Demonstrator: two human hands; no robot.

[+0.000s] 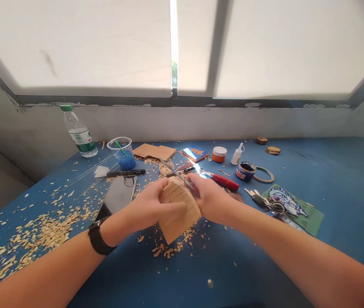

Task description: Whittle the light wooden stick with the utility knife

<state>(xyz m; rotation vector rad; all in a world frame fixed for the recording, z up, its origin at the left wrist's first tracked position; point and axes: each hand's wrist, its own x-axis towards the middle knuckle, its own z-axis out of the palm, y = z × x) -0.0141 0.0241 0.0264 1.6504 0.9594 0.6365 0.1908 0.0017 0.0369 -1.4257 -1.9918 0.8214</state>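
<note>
From the head camera, looking down over the blue table [335, 175], a rounded wooden block [179, 214] stands on its lower corner in the middle of the surface, right between the two hands and touching both. The left hand [149, 207] wraps the block from its left side, fingers curled behind the curved top edge and the thumb laid across the pale front face. The right hand [210, 199] sits against the block's upper right edge, closed in a fist around a knife [176, 172] whose thin blade slants up and to the left past the top of the block. A black watch [98, 237] is on the left wrist. Loose shavings [172, 248] lie under the block, and a far bigger drift of them spreads across the left part of the table. Just left of the left hand a phone [117, 194] lies flat, with a black marker [125, 173] beyond it. A red-handled tool [225, 182] lies just behind the right hand. Farther back stand a plastic cup [122, 153] with blue liquid, a water bottle [79, 132], flat wood pieces [154, 151], an orange jar [219, 154] and a small white squeeze bottle [238, 154]. To the right of the right forearm, keys [265, 202] rest beside a green card [300, 211].
</note>
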